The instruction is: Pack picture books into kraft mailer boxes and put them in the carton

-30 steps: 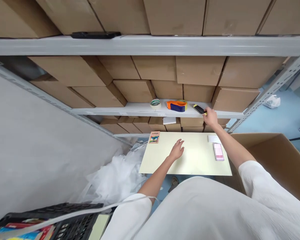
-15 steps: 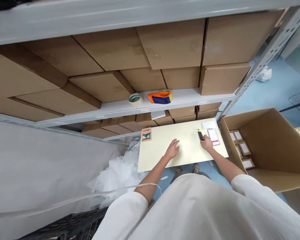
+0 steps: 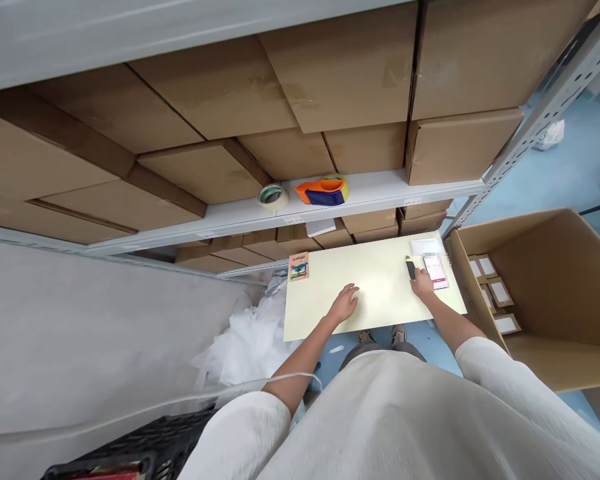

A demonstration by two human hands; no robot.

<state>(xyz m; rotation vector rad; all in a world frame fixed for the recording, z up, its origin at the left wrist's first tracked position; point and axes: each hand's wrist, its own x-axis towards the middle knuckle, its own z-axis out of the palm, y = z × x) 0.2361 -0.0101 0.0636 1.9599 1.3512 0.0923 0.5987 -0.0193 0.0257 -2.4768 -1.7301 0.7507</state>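
My right hand [image 3: 423, 284] is at the right part of a pale yellow tabletop [image 3: 325, 300], its fingers on the lower end of a black and yellow utility knife [image 3: 411, 267]. The knife points toward the shelf. Just right of that hand lies a phone [image 3: 435, 272] with a lit screen. My left hand [image 3: 344, 303] is over the middle of the tabletop, holding nothing, fingers loosely bent and apart. A small printed card or booklet [image 3: 299, 266] lies at the tabletop's far left corner. A white flat item [image 3: 427, 247] sits behind the phone.
A shelf [image 3: 370, 190] full of cardboard boxes stands ahead, with a tape roll [image 3: 273, 197] and an orange-blue tape dispenser [image 3: 323, 191]. On the right is a large open carton [image 3: 555, 280] with small labelled boxes inside. White wrapping [image 3: 253, 333] and a black crate [image 3: 130, 447] are on the left.
The view has shifted slightly. My right hand stays by the knife, which now points more straight toward the shelf. My left hand stays over the tabletop.
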